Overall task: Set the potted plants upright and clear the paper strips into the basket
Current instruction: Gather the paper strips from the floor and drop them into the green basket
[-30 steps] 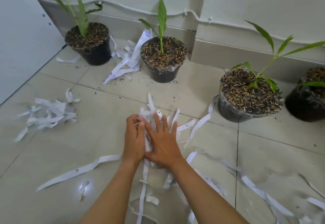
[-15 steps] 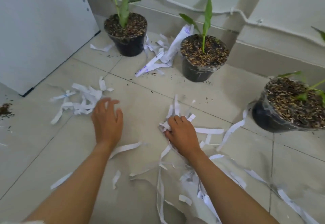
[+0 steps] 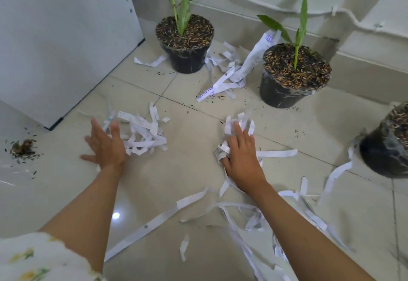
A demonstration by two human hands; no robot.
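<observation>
Three black potted plants stand upright on the tiled floor: one at the back left (image 3: 186, 46), one at the back right (image 3: 293, 77), and a third (image 3: 388, 146) cut off by the right edge. My right hand (image 3: 241, 157) is closed on a crumpled bunch of white paper strips (image 3: 237, 124). My left hand (image 3: 106, 143) is spread open, its fingers touching the left side of a loose pile of strips (image 3: 143, 135). More strips (image 3: 229, 71) lie between the two back pots. Long strips (image 3: 154, 225) trail across the floor under my arms. No basket is in view.
A white cabinet panel (image 3: 66, 37) stands at the left. A small heap of spilled soil (image 3: 23, 149) lies at the far left, with specks scattered near the pots. A wall with a cable runs along the back.
My left hand has moved away from my right and reached left to the loose pile. My right hand stays closed on its bunch. The view has swung to the left.
</observation>
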